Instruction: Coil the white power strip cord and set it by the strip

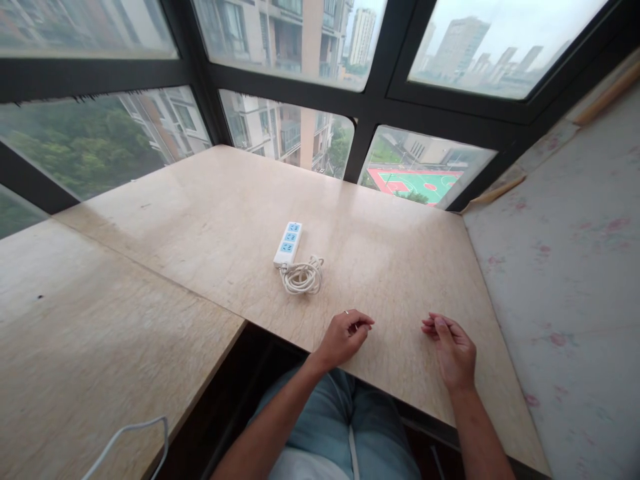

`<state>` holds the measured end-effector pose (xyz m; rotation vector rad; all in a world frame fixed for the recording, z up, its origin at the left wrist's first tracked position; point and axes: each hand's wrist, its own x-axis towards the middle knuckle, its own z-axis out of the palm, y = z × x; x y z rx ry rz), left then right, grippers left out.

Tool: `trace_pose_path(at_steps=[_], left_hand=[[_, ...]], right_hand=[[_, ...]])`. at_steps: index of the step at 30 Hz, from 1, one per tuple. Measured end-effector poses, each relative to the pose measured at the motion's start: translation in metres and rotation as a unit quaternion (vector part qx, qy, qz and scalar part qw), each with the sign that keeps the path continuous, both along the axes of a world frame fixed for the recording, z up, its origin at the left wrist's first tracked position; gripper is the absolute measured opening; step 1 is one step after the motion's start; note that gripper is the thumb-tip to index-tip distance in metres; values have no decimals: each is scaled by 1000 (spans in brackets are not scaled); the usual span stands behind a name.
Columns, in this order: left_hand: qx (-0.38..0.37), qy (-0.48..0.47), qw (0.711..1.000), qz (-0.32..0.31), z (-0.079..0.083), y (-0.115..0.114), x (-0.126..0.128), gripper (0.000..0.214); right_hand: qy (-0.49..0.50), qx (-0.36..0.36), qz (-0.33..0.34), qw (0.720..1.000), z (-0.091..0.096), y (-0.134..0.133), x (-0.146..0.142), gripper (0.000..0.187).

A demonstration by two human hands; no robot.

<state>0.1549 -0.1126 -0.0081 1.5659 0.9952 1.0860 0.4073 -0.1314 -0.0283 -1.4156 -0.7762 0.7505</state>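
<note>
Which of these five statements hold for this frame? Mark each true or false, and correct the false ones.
1. The left hand is nearer the power strip than the right hand is. True.
2. The white cable joined to the strip runs out straight. False: it lies in a loose coil.
3. The strip has five blue socket panels. False: it has three.
4. A sports court shows outside. True.
5. The right hand grips the strip. False: it is well apart from it.

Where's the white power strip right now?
The white power strip lies just left of centre in the head view, on the windowsill, its coiled cord toward the left hand.
</note>
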Motion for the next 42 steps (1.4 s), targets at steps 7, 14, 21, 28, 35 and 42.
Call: trace_pose_path(at_steps=[7,14,21,28,35,42], left_hand=[[-84,-104,985,106,-6,-9,-18,16],[166,160,934,274,15,7,-78,17],[172,501,824,202,21,41,-97,24],[182,386,888,173,41,44,-96,10],[113,100,980,127,76,30,-48,18],[-59,-128,990,-30,70,45,24,40]], right_hand=[[11,9,8,1000,0,1,0,39],[-16,3,30,999,0,0,0,39],[-73,-19,72,995,6,-2,-4,41],[-110,-27,110,987,7,-2,-6,37],[-134,-15,118,984,4,-2,-6,37],[-69,33,110,991,14,-5,-16,34]])
